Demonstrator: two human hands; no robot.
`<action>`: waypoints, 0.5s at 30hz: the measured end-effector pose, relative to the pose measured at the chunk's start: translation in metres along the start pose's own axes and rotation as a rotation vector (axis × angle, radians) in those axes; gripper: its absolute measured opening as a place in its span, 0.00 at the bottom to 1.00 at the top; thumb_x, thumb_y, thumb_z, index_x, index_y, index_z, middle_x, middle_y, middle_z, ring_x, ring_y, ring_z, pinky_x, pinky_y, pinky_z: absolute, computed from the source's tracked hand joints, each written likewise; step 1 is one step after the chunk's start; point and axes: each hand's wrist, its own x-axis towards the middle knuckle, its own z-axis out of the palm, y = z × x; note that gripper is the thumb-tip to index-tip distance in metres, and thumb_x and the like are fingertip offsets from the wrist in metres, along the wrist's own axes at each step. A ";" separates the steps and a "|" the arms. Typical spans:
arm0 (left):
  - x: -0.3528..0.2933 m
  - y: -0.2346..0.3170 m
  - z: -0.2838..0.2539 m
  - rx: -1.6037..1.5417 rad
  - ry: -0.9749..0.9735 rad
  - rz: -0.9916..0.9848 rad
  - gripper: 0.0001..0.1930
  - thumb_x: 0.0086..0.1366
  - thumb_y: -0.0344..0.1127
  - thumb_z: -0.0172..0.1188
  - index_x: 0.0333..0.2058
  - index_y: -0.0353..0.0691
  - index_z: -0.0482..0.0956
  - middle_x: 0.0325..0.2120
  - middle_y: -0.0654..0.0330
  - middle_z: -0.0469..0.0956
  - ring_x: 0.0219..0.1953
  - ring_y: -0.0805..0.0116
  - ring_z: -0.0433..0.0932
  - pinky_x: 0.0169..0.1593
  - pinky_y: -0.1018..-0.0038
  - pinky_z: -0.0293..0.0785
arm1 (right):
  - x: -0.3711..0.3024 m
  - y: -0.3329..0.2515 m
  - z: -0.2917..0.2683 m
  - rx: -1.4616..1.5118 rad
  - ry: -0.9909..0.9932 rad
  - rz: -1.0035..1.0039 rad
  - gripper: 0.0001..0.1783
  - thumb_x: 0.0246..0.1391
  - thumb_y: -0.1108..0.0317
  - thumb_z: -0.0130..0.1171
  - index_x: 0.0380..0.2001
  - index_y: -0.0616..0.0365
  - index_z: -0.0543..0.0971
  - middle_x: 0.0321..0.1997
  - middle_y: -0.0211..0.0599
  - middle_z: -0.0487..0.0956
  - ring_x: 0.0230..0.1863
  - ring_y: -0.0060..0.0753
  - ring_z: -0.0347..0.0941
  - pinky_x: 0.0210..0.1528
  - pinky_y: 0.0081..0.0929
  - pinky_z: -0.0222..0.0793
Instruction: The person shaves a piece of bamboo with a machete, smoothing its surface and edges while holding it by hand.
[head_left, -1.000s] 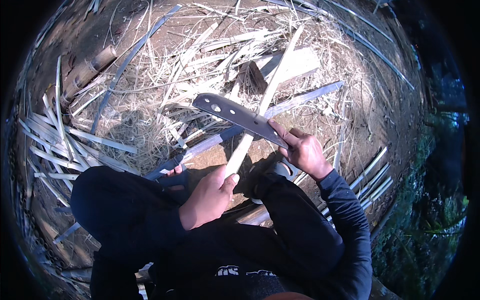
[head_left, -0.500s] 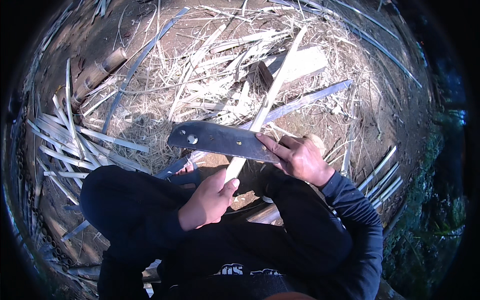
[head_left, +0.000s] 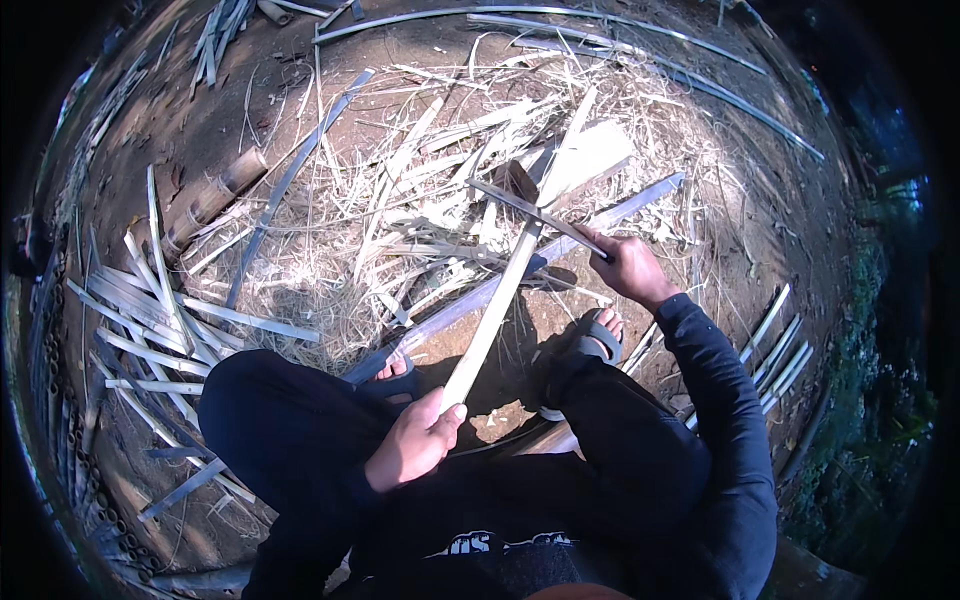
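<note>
My left hand is closed round the near end of a long pale bamboo strip. The strip slants away from me, and its far part lies over a wooden block. My right hand grips a machete, whose handle is mostly hidden in the fist. Seen nearly edge-on, the dark blade crosses the strip beyond its middle, close to the block. Whether the edge touches the strip I cannot tell.
Thin shavings litter the ground around the block. A greyish slat passes beneath the strip between my sandalled feet. Split bamboo pieces are heaped at left, near a bamboo pole. More strips lie at right.
My right hand has carried the machete away from me along the strip, and the blade has turned from broad side to edge. My left hand keeps its hold.
</note>
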 end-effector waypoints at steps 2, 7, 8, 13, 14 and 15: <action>-0.004 -0.012 0.000 -0.061 0.003 -0.021 0.07 0.75 0.38 0.48 0.41 0.42 0.66 0.18 0.71 0.61 0.15 0.84 0.57 0.17 0.82 0.58 | 0.004 -0.026 0.007 -0.193 -0.060 -0.007 0.35 0.54 0.61 0.59 0.66 0.49 0.66 0.22 0.48 0.78 0.21 0.53 0.77 0.27 0.45 0.75; -0.006 -0.005 0.001 -0.242 -0.049 -0.094 0.11 0.75 0.44 0.49 0.44 0.43 0.65 0.18 0.70 0.60 0.12 0.83 0.56 0.13 0.80 0.54 | -0.025 -0.127 0.001 -0.177 -0.186 -0.253 0.40 0.56 0.58 0.59 0.71 0.46 0.59 0.29 0.42 0.75 0.23 0.44 0.76 0.26 0.42 0.74; -0.003 0.002 0.004 -0.207 -0.054 -0.062 0.12 0.75 0.46 0.48 0.43 0.44 0.65 0.17 0.70 0.59 0.12 0.83 0.56 0.13 0.80 0.54 | -0.030 -0.134 -0.003 -0.315 -0.163 -0.374 0.42 0.55 0.58 0.60 0.71 0.43 0.58 0.27 0.38 0.73 0.21 0.39 0.74 0.25 0.39 0.74; 0.011 -0.006 0.015 -0.208 -0.035 -0.099 0.14 0.76 0.48 0.47 0.37 0.44 0.63 0.16 0.71 0.58 0.10 0.82 0.54 0.12 0.81 0.51 | -0.038 -0.126 -0.014 -0.261 -0.242 -0.141 0.45 0.51 0.55 0.63 0.71 0.50 0.58 0.31 0.46 0.75 0.26 0.46 0.78 0.32 0.38 0.76; 0.009 -0.003 0.016 -0.163 0.006 -0.102 0.14 0.76 0.48 0.47 0.37 0.44 0.64 0.16 0.71 0.57 0.10 0.83 0.53 0.12 0.81 0.50 | -0.039 -0.117 -0.006 -0.181 -0.154 -0.071 0.44 0.50 0.53 0.65 0.67 0.55 0.61 0.33 0.49 0.75 0.28 0.49 0.78 0.32 0.40 0.76; 0.007 -0.002 0.016 -0.148 0.018 -0.090 0.14 0.76 0.48 0.47 0.37 0.44 0.65 0.15 0.72 0.58 0.10 0.83 0.54 0.12 0.81 0.50 | -0.038 -0.104 0.005 -0.091 -0.067 -0.010 0.44 0.48 0.51 0.66 0.64 0.61 0.64 0.35 0.53 0.76 0.30 0.53 0.79 0.33 0.42 0.75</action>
